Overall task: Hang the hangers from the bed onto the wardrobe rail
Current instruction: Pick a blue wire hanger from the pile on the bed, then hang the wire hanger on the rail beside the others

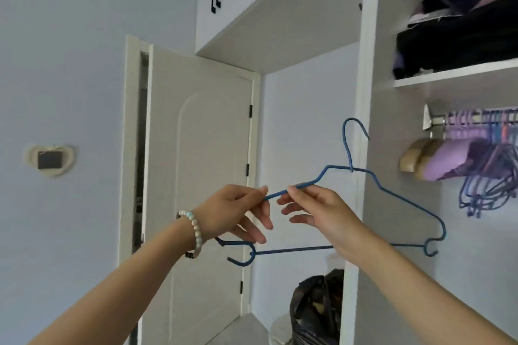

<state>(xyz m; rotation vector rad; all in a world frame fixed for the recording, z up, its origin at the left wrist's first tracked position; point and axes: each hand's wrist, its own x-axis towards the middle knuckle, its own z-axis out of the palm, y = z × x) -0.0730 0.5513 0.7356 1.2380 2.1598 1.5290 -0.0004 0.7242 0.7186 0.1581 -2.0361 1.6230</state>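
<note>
Two hands on one blue hanger (351, 168): my left hand (235, 210) and right hand (316, 210) pinch its left shoulder, mid-air, left of the wardrobe rail (476, 116). Its hook could clip the side panel (364, 92) or tangle with crowded hangers (479, 190).

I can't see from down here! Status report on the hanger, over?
Left grip and right grip both pinching blue hanger. Hook not on rail yet. Wardrobe side panel between hook and rail; rail crowded with hangers.
</note>
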